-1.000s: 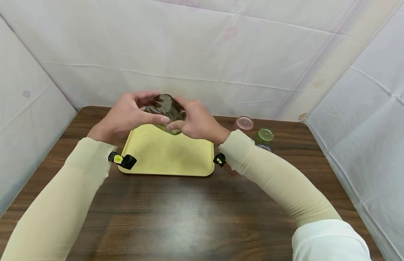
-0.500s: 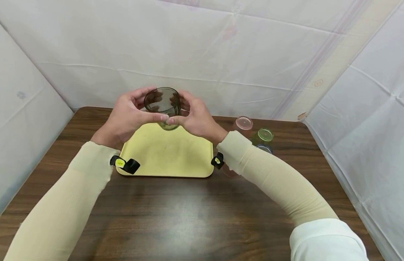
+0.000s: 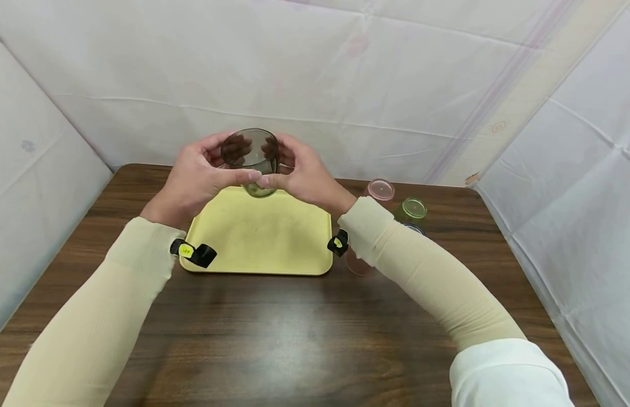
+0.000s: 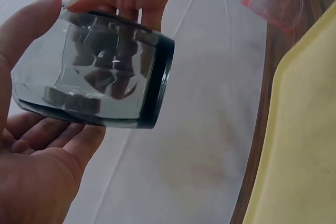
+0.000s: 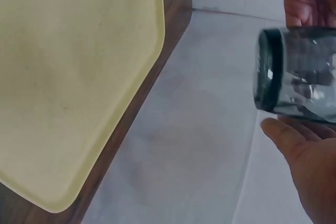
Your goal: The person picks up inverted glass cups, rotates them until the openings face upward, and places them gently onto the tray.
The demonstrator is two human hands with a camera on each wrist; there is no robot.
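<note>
Smoky grey glass (image 3: 250, 158) held in the air above far edge of yellow tray (image 3: 259, 237), tilted, base toward camera. Left hand (image 3: 195, 178) and right hand (image 3: 305, 175) both curl fingers round its sides, thumbs meeting underneath. Pink cup (image 3: 380, 190) and green cup (image 3: 411, 210) stand on table (image 3: 294, 333) right of tray; a third cup, possibly blue, mostly hidden behind the sleeve.
</note>
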